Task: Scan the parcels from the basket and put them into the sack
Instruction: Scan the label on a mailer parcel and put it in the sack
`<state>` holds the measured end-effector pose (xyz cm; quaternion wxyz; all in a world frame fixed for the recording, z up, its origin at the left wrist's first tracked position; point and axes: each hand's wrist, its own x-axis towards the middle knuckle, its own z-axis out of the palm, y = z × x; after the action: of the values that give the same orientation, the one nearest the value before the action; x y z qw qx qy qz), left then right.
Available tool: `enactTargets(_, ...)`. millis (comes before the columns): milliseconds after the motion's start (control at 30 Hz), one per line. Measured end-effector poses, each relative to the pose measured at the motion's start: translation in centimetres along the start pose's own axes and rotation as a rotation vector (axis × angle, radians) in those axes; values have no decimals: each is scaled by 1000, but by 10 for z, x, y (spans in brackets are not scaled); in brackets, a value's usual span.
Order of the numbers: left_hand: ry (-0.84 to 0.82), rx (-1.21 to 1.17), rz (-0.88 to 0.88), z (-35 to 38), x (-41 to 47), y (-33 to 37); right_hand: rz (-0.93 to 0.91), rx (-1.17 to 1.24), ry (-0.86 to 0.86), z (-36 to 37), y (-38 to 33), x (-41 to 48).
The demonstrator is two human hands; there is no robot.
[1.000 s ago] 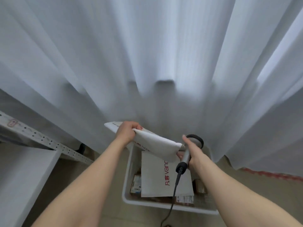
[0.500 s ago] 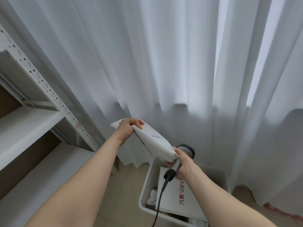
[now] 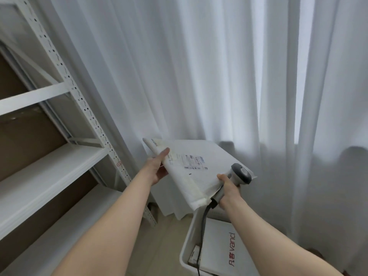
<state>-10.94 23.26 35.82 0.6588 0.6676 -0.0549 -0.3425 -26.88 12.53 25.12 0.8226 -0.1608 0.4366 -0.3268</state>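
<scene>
My left hand (image 3: 157,168) holds a white soft parcel (image 3: 195,168) by its left edge, thumb on top. The parcel lies nearly flat in the air with its shipping label and barcodes facing up. My right hand (image 3: 229,186) grips the handle of a grey barcode scanner (image 3: 240,174), whose head rests at the parcel's right edge. The scanner's black cable hangs down into the white basket (image 3: 188,236) at the lower right. Inside the basket lies a large white parcel with red lettering (image 3: 221,248) and smaller parcels beneath it. No sack is in view.
A white metal shelving rack (image 3: 59,124) with brown back panels stands at the left. White curtains (image 3: 219,76) hang across the whole background. Beige floor shows between rack and basket.
The view has swung up and to the left. My left hand has turned the parcel flat so its label faces up, and the scanner now sits at its right edge.
</scene>
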Motion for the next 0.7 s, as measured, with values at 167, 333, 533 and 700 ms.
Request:
enactTargets(167,-87,75,-73,-6,-7,-6,-34,3,-41,7,5,-6)
enactTargets(333,-115,70,-31,-37,-3,4,-43,31,-114,22,15,-9)
enactTargets(533,230,-10,225,-94,22,47,-175,-73,-222,24,14,-12)
enactTargets(700,153,971,124,-136,34,70,-195,-218,-398,32,11,-21)
